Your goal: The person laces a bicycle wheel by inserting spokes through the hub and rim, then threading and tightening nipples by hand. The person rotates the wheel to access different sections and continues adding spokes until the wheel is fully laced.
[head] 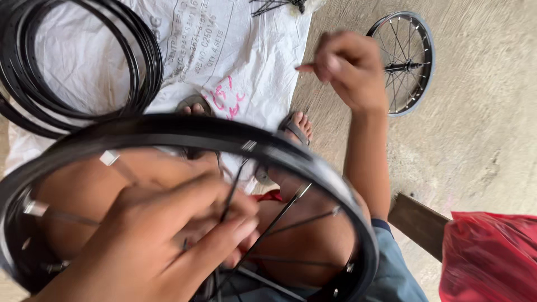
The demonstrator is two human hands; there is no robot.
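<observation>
Right now our left hand point(168, 240), low at about seven o'clock in the view, has its grip closed around thin black spokes point(232, 193) inside the black wheel rim point(184, 130) that rests across our lap. The fingers curl in toward the middle of the wheel, where the spokes gather; the hub itself is hidden under the hand. Silver nipples point(109, 157) show at the rim's inner wall, and a few spokes already run out to the rim at four o'clock.

Our right hand point(349, 67) is raised at one o'clock, well apart from the rim, its grip pinched shut with fingers bunched against the thumb. Whatever small thing it has hold of is too blurred to make out, so we cannot tell what it is. The forearm runs straight down from the hand toward our knee, elbow low, wrist bent slightly inward.

To do this well, we judge that the left hand should keep the loose spokes fanned and separate so they do not cross wrongly, and the rim should sit steady on the legs while the right hand works.

Beyond the hands, a stack of bare black rims point(78, 67) lies at ten o'clock on a white sack point(246, 50) spread over the concrete floor point(481, 112). A finished small spoked wheel point(404, 61) lies flat at two o'clock. Our sandalled foot point(296, 126) shows past the rim, and a red plastic bag point(492, 257) sits at four o'clock beside a wooden board point(417, 221).
</observation>
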